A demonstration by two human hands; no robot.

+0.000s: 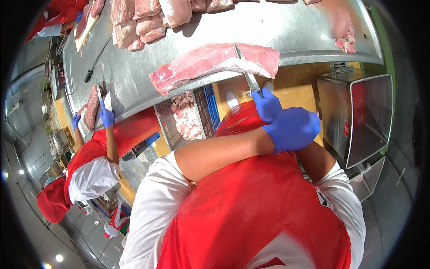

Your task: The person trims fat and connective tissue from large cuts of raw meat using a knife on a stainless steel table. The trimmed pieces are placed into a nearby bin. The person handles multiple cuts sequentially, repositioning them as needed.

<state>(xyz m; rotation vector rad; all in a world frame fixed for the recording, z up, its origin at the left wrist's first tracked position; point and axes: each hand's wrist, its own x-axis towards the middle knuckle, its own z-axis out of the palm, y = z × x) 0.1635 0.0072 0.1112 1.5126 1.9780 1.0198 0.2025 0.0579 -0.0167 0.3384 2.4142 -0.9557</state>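
Note:
A long pork loin with a pale fat strip lies along the near edge of the steel table. In my blue-gloved right hand is a knife; its blade reaches away from me over the loin's right part, tip near the far side. My left forearm crosses in front of my body. My left hand, gloved in blue too, is closed over my right wrist and hides it. Its fingertips are mostly out of sight.
Meat pieces are stacked at the back, scraps far right. A sharpening steel lies left. Beyond it a co-worker cuts meat. Below the edge stands a crate of trimmings; a metal bin is at right.

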